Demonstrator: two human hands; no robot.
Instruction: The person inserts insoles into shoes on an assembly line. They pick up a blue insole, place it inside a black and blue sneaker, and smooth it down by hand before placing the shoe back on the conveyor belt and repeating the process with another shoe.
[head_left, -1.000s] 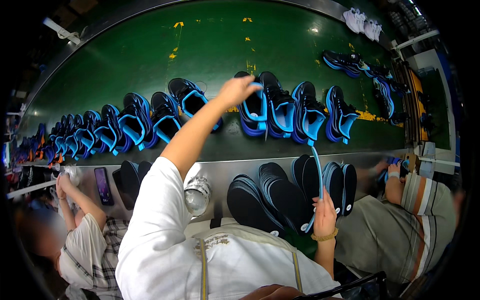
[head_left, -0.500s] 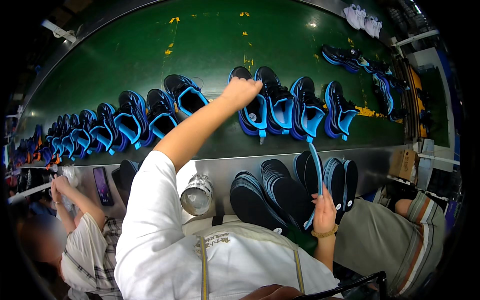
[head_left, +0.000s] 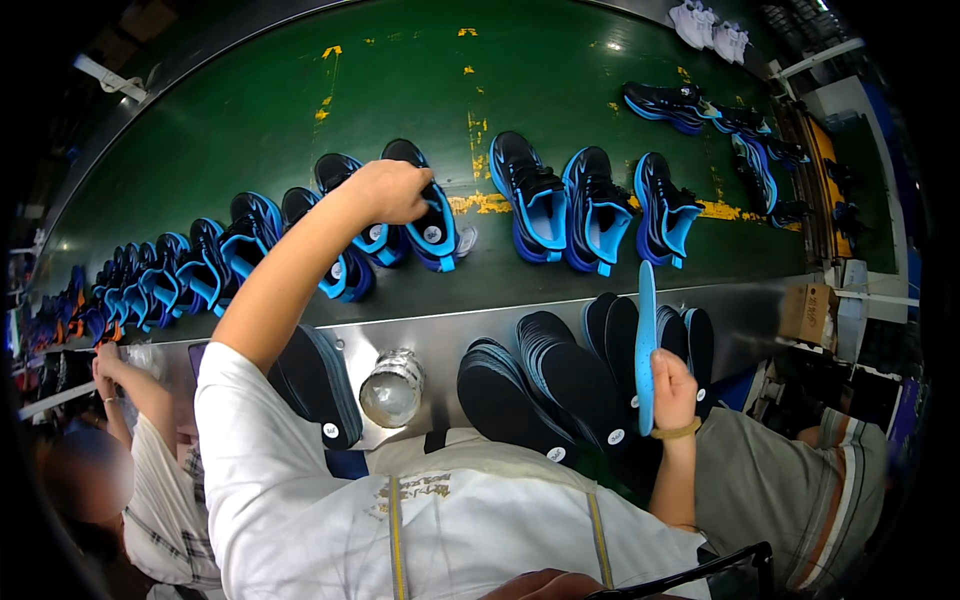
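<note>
Stretched out over the green conveyor, my left hand is closed on a black and blue sneaker, gripping its upper. A pale round label shows inside this shoe, and another sneaker lies close on its left. My right hand holds a blue insole upright by its lower part, edge nearly toward me. Beneath that hand, stacks of black insoles with blue edges lie along the metal ledge. Right of my left hand, three more sneakers stand side by side, the nearest being a black and blue one.
A row of sneakers runs left along the green conveyor. On the metal ledge are a clear jar and another insole stack. People sit at both sides. White shoes stand far right; a cardboard box is at right.
My left hand has moved left, and the sneaker under it has shifted left, next to the others. My right hand has turned the insole and shifted slightly right.
</note>
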